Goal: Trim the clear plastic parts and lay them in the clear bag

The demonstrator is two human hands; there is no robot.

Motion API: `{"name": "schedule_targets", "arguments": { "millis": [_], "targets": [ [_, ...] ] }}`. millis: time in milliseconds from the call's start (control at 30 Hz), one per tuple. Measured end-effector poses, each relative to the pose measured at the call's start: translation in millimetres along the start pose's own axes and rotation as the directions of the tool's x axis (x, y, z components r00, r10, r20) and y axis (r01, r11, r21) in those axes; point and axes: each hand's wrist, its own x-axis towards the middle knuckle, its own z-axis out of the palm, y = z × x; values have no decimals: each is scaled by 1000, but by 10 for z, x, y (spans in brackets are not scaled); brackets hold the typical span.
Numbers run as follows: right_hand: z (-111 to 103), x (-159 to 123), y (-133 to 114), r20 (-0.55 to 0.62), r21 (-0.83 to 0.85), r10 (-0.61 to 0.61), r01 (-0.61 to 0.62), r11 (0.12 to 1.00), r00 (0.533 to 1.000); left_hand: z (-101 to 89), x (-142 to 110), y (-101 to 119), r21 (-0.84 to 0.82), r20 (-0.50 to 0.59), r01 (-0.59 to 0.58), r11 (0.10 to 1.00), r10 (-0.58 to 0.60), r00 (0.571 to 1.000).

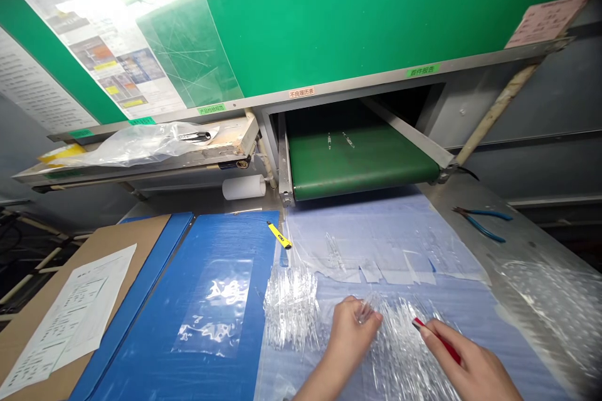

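Observation:
My left hand (353, 333) is closed in a pinch on a clear plastic piece (365, 311). My right hand (470, 354) grips a slim red-handled tool (449, 348); its short tip points left, toward my left hand, and its exact kind is hard to make out. Beneath and between both hands spreads a loose pile of thin clear plastic pieces (399, 357). Left of my left hand, a neater stack of similar clear pieces (291, 310) lies on the bluish sheet (390, 219) covering the bench.
A green conveyor belt (362, 163) ends behind the sheet, with two small clear pieces on it. A yellow utility knife (279, 235) lies near the blue board (155, 338). Blue-handled pliers (484, 222) and bubble wrap (555, 307) are at right. A white roll (244, 187) sits under the shelf.

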Motion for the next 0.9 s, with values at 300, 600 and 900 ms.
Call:
{"name": "schedule_targets", "arguments": {
  "millis": [300, 600, 900],
  "targets": [
    [-13, 87, -274, -50, 56, -102, 105, 993, 993, -74, -201, 187, -91, 109, -121, 989, 130, 986],
    [-139, 177, -283, 26, -129, -73, 76, 989, 997, -206, -374, 160, 70, 160, -271, 960, 257, 953],
    [-9, 117, -325, 86, -89, -154, 162, 983, 984, -203, -431, 92, 72, 143, -311, 948, 299, 944]
  ]
}}
